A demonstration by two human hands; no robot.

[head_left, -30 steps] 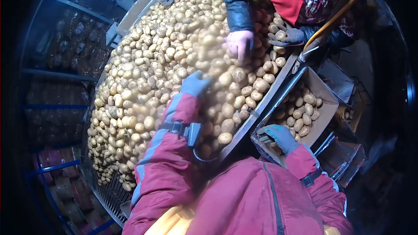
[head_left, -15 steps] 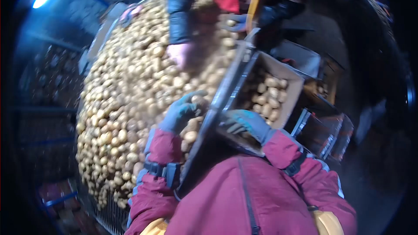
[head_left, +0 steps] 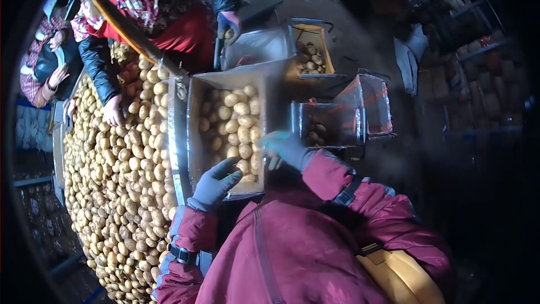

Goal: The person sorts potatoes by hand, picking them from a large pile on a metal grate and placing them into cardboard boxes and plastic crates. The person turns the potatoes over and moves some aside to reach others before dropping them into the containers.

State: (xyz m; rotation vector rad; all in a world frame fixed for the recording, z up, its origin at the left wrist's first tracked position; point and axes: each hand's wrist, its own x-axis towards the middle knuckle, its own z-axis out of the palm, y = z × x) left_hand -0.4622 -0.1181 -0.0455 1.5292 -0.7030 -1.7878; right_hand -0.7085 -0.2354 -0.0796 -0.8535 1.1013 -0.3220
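Seen from a head-worn camera looking down, a person in a dark red padded jacket stands over an open brown cardboard box filled with pale yellow potatoes (head_left: 233,129). Their left hand in a grey-blue work glove (head_left: 216,183) rests at the near edge of the box, fingers spread loosely and curled over the rim, just touching the nearest potatoes — it does not appear to grip any one of them. Their right hand in a lighter blue glove (head_left: 284,147) sits at the box's right side; it is blurred, and whether it holds a potato cannot be told. To the left, just beside the box and parted from it by a metal rail, runs a long sorting table heaped with small yellow potatoes (head_left: 115,174). Across the table, a co-worker's bare hand (head_left: 112,114) reaches onto the heap from a dark sleeve. Beyond the box stand further containers — a second cardboard box of potatoes (head_left: 310,53) and clear-sided crates (head_left: 337,121). Judging by how full it is, the box would be heavy and its card walls would flex, so it is best gripped low on opposite sides or under the base; the potatoes themselves look firm, rounded and likely to roll.
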